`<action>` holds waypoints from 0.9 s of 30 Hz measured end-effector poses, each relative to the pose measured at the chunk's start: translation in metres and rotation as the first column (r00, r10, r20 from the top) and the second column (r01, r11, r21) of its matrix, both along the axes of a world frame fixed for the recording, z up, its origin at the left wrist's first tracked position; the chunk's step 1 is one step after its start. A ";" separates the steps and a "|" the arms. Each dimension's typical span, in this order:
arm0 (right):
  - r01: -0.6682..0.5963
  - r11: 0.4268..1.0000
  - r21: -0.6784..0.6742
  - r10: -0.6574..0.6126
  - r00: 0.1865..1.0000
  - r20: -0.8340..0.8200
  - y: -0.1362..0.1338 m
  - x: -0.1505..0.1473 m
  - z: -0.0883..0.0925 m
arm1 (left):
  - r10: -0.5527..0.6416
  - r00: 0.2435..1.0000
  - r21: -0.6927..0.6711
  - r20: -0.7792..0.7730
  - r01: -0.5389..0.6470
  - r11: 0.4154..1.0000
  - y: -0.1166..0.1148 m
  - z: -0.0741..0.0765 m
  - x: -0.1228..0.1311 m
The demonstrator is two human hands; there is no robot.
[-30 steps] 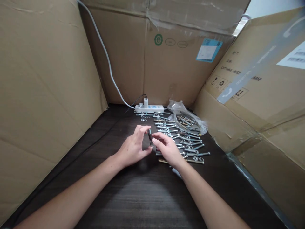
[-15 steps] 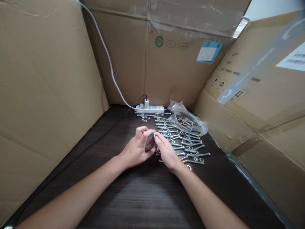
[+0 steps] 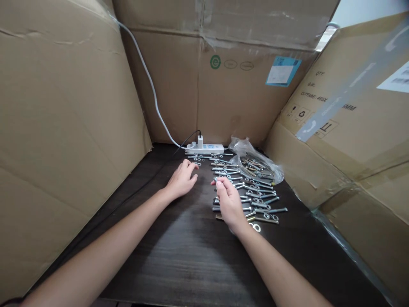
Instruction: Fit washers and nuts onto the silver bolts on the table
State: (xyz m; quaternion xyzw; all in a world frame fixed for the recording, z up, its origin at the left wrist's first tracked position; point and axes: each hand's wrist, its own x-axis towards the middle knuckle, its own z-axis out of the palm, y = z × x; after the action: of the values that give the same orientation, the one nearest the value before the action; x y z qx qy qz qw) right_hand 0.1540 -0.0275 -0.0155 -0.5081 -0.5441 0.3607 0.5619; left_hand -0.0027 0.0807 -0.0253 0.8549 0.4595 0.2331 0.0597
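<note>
Left hand [image 3: 181, 182] palm-down, fingers loosely curled, empty | right hand [image 3: 227, 199] fingers pinching bolt [image 3: 216, 181]

Both forearms are bare from the lower edge of the view to the wrists, with no sleeve, watch, band or glove on them. The left hand [image 3: 181, 182] and right hand [image 3: 228, 201] are bare too, ringless, with short, unpainted nails.

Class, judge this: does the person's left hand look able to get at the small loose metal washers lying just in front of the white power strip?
Probably yes. The left hand rests on the dark wooden table just short of the small metal washers, with only bare tabletop between. The white power strip lies behind them, not across the path.
</note>
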 end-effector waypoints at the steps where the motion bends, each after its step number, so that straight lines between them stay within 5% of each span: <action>1: 0.001 0.999 0.035 -0.003 0.998 0.059 -0.001 0.000 0.001 | 0.016 1.000 0.001 -0.026 -0.016 1.000 0.012 -0.002 0.002; 6: -0.026 0.995 0.095 0.003 0.972 0.236 -0.002 0.000 0.002 | 0.034 0.992 -0.008 -0.118 -0.035 0.999 0.052 -0.004 0.020; 17: -0.005 0.996 0.094 -0.032 0.919 0.394 -0.004 0.004 0.005 | -0.028 0.960 -0.115 -0.280 -0.004 0.993 0.079 0.002 0.035; 27: -0.011 0.998 0.066 -0.016 0.922 0.388 -0.002 0.004 0.003 | -0.082 0.942 -0.118 -0.325 0.045 0.992 0.051 0.008 0.033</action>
State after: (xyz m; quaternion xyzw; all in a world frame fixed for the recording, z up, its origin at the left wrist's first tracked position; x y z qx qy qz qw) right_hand 0.1580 -0.0300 -0.0122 -0.5510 -0.6558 0.2337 0.4602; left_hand 0.0304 0.1318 -0.0178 0.8917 0.4472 0.0596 0.0361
